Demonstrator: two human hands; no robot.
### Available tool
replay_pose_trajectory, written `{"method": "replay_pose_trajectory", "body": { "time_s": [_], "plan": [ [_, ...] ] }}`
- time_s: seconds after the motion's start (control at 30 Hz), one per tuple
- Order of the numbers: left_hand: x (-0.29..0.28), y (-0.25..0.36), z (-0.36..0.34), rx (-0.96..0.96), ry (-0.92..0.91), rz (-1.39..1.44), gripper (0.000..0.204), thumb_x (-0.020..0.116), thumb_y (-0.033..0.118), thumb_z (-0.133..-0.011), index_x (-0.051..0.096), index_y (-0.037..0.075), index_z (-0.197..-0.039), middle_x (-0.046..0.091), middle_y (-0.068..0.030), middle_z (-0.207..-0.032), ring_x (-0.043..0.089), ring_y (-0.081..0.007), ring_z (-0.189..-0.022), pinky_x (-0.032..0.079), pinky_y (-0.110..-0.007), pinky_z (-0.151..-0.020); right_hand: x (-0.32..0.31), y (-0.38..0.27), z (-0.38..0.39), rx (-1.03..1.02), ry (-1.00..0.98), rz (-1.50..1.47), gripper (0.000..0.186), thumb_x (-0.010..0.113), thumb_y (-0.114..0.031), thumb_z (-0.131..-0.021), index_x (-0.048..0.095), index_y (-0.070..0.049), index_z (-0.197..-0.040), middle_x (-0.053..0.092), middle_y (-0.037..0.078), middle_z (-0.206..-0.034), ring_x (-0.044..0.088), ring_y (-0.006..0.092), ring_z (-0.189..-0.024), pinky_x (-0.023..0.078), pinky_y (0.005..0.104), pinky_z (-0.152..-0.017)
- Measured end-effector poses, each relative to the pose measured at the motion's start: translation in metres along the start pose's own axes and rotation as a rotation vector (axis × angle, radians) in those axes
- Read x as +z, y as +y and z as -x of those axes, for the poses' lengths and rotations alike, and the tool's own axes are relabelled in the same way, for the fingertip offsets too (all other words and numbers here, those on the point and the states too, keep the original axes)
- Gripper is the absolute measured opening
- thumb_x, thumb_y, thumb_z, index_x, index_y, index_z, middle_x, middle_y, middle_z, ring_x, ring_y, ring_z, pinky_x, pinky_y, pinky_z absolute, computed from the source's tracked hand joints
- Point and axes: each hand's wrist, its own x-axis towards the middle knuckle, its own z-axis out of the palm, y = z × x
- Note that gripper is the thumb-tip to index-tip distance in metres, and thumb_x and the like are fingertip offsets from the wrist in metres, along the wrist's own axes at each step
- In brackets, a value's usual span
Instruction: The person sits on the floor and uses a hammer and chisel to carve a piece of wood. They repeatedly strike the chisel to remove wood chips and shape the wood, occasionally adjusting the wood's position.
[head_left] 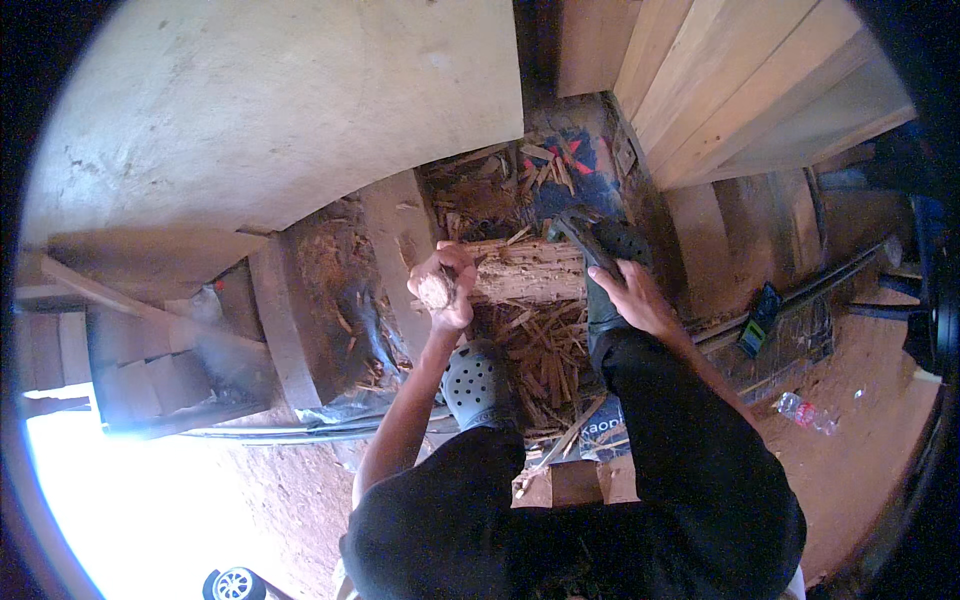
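Observation:
My left hand (460, 272) is wrapped round an upright wooden handle (437, 291). Its pale, frayed round end faces up; the tool's lower part is hidden by the hand. Beside it lies a rough-hewn wooden beam (530, 271), its surface pitted with cut marks, crossing between my feet. My right hand (636, 298) grips a dark, elongated tool (588, 243) over the beam's right end, and its exact kind is hard to make out. A grey clog with holes (474, 378) is on my left foot, just below the left hand; the right clog (626, 243) is dark.
Wood chips (550, 355) cover the ground around the beam. A large pale board (300, 100) leans in from the upper left, and planks (735, 85) stand at upper right. Timber (290, 325) lies left. A plastic bottle (805, 412) and a dark-green packet (760, 320) are at right.

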Motion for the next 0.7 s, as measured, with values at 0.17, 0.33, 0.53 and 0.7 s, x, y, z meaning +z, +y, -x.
{"method": "replay_pose_trajectory", "body": {
  "time_s": [0.17,0.33,0.53,0.7],
  "plan": [
    [-0.005,-0.030,0.016,-0.246,0.010,0.140,0.012,0.058,0.002,-0.062,0.047,0.000,-0.062,0.051,-0.0071,-0.057,0.047,-0.0182,-0.056,0.041,-0.031,-0.058,-0.009,-0.020,0.003,0.169,-0.077,0.061,0.056,0.050,-0.049,-0.084,0.058,0.005,-0.099,0.059,0.026,-0.095,0.056,0.0359,-0.096,0.041,0.0395,-0.084],
    [0.000,-0.033,0.020,-0.301,0.008,0.059,0.014,0.060,0.008,-0.063,0.047,0.003,-0.062,0.051,-0.0058,-0.056,0.048,-0.0184,-0.053,0.042,-0.032,-0.062,-0.013,-0.023,0.005,0.178,-0.113,0.097,0.059,0.049,-0.050,-0.085,0.055,0.004,-0.106,0.059,0.025,-0.101,0.055,0.0370,-0.099,0.041,0.0403,-0.086],
    [0.004,0.000,0.014,0.055,-0.211,-0.148,0.014,0.059,0.010,-0.065,0.047,0.004,-0.063,0.050,-0.0062,-0.056,0.049,-0.0184,-0.052,0.043,-0.032,-0.060,-0.002,-0.011,0.001,0.152,-0.071,0.109,0.053,0.051,-0.047,-0.085,0.056,0.001,-0.108,0.059,0.024,-0.101,0.055,0.0371,-0.097,0.041,0.0389,-0.084],
    [0.012,0.006,0.010,0.030,-0.157,-0.047,0.014,0.059,0.009,-0.065,0.046,0.003,-0.063,0.050,-0.0065,-0.056,0.048,-0.0184,-0.052,0.041,-0.029,-0.054,-0.001,-0.011,0.004,0.104,-0.042,0.127,0.051,0.052,-0.045,-0.085,0.057,0.001,-0.105,0.060,0.023,-0.099,0.057,0.0363,-0.096,0.043,0.0387,-0.082]
  ]
}}
